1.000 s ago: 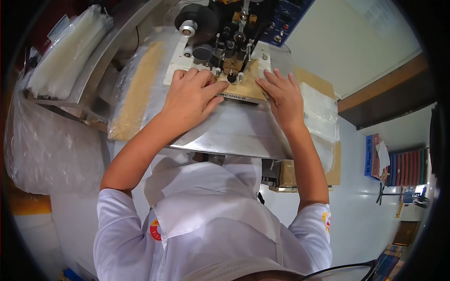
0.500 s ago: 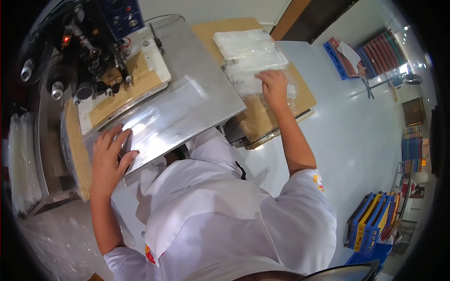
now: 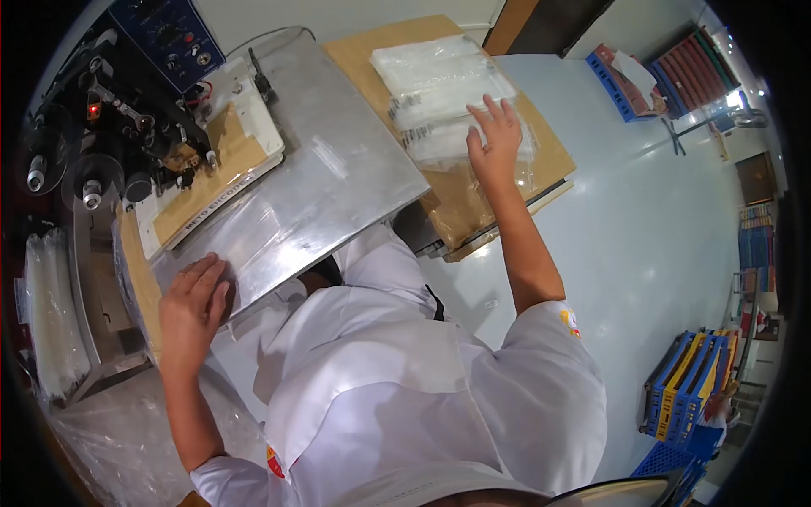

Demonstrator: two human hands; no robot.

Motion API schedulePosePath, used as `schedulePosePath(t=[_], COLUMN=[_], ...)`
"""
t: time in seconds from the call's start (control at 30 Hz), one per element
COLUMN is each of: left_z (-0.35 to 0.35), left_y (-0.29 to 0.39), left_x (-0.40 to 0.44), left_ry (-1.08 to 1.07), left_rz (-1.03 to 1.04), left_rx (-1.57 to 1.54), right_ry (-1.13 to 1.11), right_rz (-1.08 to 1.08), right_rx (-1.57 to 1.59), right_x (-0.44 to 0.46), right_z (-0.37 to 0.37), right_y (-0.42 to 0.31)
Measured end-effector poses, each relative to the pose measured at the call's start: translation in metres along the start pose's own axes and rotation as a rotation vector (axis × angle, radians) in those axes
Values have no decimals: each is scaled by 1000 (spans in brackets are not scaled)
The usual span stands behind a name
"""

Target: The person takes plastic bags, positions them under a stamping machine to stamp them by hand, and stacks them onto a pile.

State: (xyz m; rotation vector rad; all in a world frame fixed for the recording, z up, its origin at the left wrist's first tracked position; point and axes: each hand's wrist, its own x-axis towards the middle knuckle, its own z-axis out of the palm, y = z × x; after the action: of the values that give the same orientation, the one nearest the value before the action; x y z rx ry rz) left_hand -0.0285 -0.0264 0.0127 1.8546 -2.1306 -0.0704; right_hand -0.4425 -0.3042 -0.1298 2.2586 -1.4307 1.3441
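My left hand [image 3: 193,306] rests at the lower left corner of the metal table [image 3: 338,198], fingers extended and a little apart, holding nothing. Over the stacked clear plastic bags [image 3: 439,80] on the right is my right hand [image 3: 496,139], its fingers spread and nothing visibly held. The fingertips are at the printed part of the bags; whether they touch is unclear. A coding machine [image 3: 139,127] with a red light stands at the upper left, its base [image 3: 221,193] labelled METO ENCODER.
Brown cardboard [image 3: 545,139] lies under the bags. Bundled plastic [image 3: 55,313] is at the far left, with a large clear plastic sheet [image 3: 156,439] below. Blue and yellow crates [image 3: 688,384] stand on the floor at right, and a blue crate [image 3: 612,83] stands farther back.
The view has swung right from the machine. My right hand has gone from the machine to the bags, where its fingers have spread. My left hand has moved to the table's lower left corner.
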Motion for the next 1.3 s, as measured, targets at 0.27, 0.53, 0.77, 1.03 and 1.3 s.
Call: schedulePosePath(t=[0.27, 0.53, 0.77, 1.03, 1.3], left_z=[-22, -50, -35, -26, -42], left_y=[19, 23, 56, 30, 24], left_x=[10, -32, -10, -9, -15], left_ry=[79, 547, 338, 553, 287], left_rz=[149, 55, 365, -144, -87], left_rx=[103, -623, -385, -829, -960], right_ry=[-397, -368, -401, -578, -884], right_rz=[-508, -480, -435, -389, -158], right_rx=[666, 969, 960, 894, 1054], right_x=[49, 36, 16, 31, 44], right_z=[-78, -87, -76, -77, -91], right_y=[-225, -290, -304, -282, -281])
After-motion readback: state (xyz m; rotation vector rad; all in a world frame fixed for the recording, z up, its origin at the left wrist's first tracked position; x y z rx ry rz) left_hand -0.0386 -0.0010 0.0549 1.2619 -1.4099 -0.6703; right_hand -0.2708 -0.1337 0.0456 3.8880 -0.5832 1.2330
